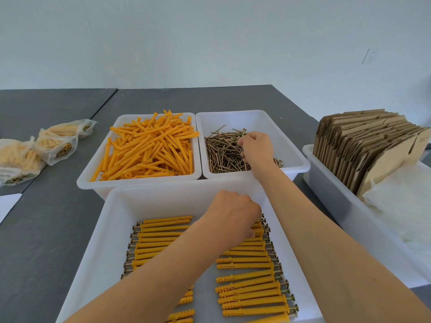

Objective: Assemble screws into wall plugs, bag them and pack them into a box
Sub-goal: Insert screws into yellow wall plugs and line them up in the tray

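Screws (224,151) heaped loose in one white bin (289,145) at 12 o'clock, right hand (255,146) down among them, fingers curled into the pile, pinching at a few. Assembled plugs (251,297) in two rows in the near bin (109,229), left hand (233,214) curled over the right row's far end; grip hidden. Loose plugs (149,150) at 11 o'clock. Three filled bags (56,145) at 9. Flat cartons (363,145) at 3.
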